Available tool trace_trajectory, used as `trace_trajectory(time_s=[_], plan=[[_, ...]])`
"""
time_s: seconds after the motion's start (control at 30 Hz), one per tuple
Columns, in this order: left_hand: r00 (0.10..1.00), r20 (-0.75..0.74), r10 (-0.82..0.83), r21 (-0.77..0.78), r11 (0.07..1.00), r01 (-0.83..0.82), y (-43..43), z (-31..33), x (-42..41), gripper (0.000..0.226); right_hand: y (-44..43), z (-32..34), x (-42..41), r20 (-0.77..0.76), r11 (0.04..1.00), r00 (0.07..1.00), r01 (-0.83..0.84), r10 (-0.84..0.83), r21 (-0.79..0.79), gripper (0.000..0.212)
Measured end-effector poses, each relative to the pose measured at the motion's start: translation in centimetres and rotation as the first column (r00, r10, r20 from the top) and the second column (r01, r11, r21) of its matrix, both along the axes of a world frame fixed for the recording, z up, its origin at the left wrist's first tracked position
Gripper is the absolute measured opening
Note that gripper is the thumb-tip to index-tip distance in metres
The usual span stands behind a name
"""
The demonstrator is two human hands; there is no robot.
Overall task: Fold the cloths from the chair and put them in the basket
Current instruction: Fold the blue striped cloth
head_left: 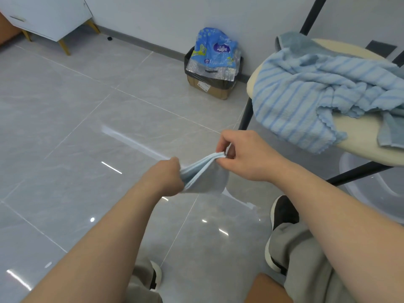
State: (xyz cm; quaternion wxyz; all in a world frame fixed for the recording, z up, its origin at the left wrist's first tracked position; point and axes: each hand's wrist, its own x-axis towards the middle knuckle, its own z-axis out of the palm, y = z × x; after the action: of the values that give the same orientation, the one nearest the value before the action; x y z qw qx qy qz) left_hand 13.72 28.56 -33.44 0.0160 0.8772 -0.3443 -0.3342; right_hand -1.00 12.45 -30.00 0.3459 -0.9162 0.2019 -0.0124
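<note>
fingers of the left hand curled tight round the near end of a small pale blue cloth, gripping it at about centre frame. at 2 o'clock from there, the right hand, pinching the far corner of the same cloth between thumb and fingertips. held in the air over the floor, doubled into several stacked layers, stretched between the two grips, touching nothing else. by the look of it a fold close to finished, not yet put away.

further out, from the left: at 10 o'clock a white cabinet on slanted legs. at 12 o'clock a carton against the wall, with a blue packet on top. at 2 o'clock the chair, with a striped blue cloth crumpled over the seat and a darker blue-grey cloth partly under it. both unfolded, so at least two more to do. at 4 o'clock, below the seat, a translucent tub, possibly the basket; contents not visible from here.
</note>
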Motion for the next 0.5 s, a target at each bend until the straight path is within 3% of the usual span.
trace_trajectory(time_s=[0.1,0.2,0.27,0.33,0.43,0.5], plan=[[0.939,-0.260,0.224,-0.015,0.972,-0.236,0.1,0.9,0.7,0.018,-0.8,-0.6,-0.1,-0.049,0.998,0.998,0.026,-0.029,-0.059,0.010],[0.883,-0.388,0.264,-0.181,0.918,-0.353,-0.4,2.0,0.6,0.025,-1.6,-1.0,-0.2,-0.097,0.993,0.991,0.086,-0.093,-0.079,0.012],[0.846,-0.448,0.289,-0.208,0.887,-0.413,-0.6,2.3,0.1,0.029,-1.8,-1.2,-0.2,-0.117,0.993,0.988,0.090,-0.098,-0.072,0.010],[0.837,-0.449,0.313,-0.196,0.879,-0.434,-0.8,2.0,-0.3,0.034,-1.7,-1.3,-0.2,-0.145,0.997,0.988,0.053,-0.062,-0.063,0.011],[0.893,-0.317,0.321,-0.190,0.901,-0.391,-0.8,1.8,0.0,0.043,-1.6,-1.6,-0.1,-0.191,0.993,0.981,-0.001,-0.022,-0.119,0.019],[0.882,-0.335,0.333,-0.144,0.907,-0.397,-0.7,2.1,0.3,0.047,-1.6,-1.7,0.0,-0.199,0.991,0.980,0.000,-0.026,-0.130,0.017]])
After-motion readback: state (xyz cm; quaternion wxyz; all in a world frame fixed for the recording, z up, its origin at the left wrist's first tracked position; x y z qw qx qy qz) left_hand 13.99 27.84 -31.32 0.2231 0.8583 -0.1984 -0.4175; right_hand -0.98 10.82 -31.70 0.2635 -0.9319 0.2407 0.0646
